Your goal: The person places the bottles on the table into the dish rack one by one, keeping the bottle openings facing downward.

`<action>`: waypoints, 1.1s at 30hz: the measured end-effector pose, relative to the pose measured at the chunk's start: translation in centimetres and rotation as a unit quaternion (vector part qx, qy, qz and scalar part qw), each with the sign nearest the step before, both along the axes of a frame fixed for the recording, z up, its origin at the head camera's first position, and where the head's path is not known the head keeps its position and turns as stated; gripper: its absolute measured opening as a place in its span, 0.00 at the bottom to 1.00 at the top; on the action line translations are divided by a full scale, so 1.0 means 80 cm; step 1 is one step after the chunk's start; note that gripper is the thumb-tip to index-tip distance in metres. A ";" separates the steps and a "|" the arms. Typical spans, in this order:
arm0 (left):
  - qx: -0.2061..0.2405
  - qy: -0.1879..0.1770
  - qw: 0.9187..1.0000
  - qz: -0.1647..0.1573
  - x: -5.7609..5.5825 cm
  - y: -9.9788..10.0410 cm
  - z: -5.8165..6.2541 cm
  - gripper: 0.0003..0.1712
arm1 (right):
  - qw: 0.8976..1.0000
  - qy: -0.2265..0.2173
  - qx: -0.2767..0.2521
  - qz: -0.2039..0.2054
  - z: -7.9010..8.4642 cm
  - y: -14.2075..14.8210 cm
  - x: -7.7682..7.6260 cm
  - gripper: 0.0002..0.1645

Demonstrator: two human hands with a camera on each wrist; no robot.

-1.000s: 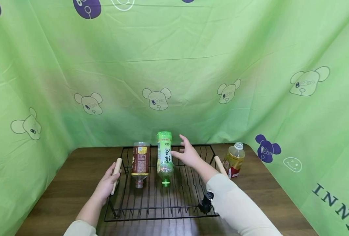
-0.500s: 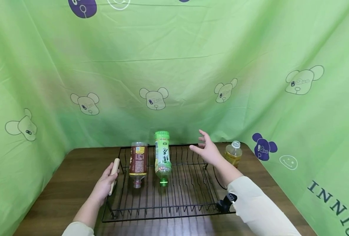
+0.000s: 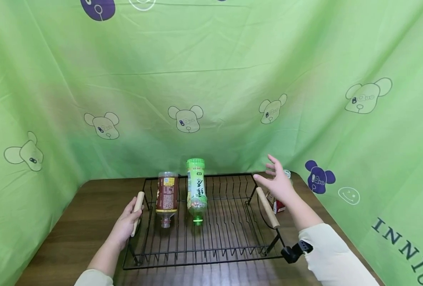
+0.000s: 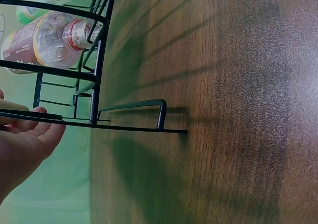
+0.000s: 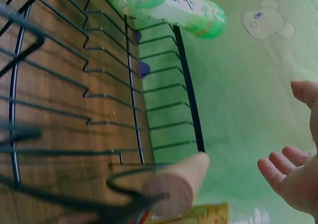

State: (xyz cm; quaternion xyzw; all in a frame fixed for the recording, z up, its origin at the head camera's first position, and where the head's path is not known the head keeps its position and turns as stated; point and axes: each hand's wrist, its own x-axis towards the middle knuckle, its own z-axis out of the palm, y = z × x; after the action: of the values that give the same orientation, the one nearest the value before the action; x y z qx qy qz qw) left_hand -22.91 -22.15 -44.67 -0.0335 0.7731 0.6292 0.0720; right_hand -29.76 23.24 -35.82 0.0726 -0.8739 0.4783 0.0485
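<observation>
My left hand (image 3: 121,225) grips the left wooden handle (image 3: 139,201) of a black wire dish rack (image 3: 204,263), its fingers showing under the handle in the left wrist view. Two plastic bottles lean neck down in the rack: one with a maroon label (image 3: 167,194), and a green tea bottle (image 3: 196,183) to its right. My right hand (image 3: 280,186) is raised over the rack's right side with spread fingers and holds nothing. Below and left of it is the right wooden handle (image 3: 267,207). A bottle with a gold and red label (image 5: 208,213) stands behind that hand, mostly hidden in the head view.
The rack stands on a brown wooden table (image 3: 68,222). A green cloth (image 3: 218,87) printed with bear faces hangs behind and along both sides. A black wrist camera (image 3: 296,251) on the right sleeve overlaps the rack's front right corner.
My right hand has moved right, from beside the green tea bottle to above the rack's right handle, fingers spread throughout. The left hand keeps its hold and both leaning bottles stay in place.
</observation>
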 end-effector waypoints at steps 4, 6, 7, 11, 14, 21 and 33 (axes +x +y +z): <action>0.001 -0.001 1.000 0.002 0.001 0.000 0.001 0.37 | 1.000 0.014 0.014 -0.023 0.002 0.016 0.007 0.57; 0.002 0.000 1.000 0.002 0.001 0.001 0.001 0.37 | 0.999 0.022 0.011 -0.034 0.003 0.025 0.011 0.57; 0.001 0.001 1.000 0.003 0.001 0.001 0.001 0.37 | 0.999 0.025 0.009 -0.040 0.002 0.029 0.013 0.57; 0.001 0.001 1.000 0.003 0.002 0.000 -0.001 0.37 | 0.996 0.040 0.004 -0.073 -0.006 0.048 0.018 0.56; -0.002 0.001 1.000 0.000 0.002 0.000 -0.002 0.37 | 0.994 0.047 0.005 -0.096 -0.017 0.059 0.021 0.55; -0.006 0.001 1.000 -0.004 -0.001 0.000 -0.002 0.37 | 0.987 0.059 0.019 -0.146 -0.051 0.076 0.021 0.54; 0.003 0.003 1.000 -0.002 0.000 0.000 -0.002 0.37 | 0.986 0.003 -0.002 -0.165 -0.097 0.087 0.000 0.58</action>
State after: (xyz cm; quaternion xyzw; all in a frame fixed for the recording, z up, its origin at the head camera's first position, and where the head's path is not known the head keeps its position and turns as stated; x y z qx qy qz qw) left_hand -22.91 -22.18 -44.85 -0.0296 0.7716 0.6315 0.0710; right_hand -29.76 30.23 -43.61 -0.0708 -0.8729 0.4651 0.1293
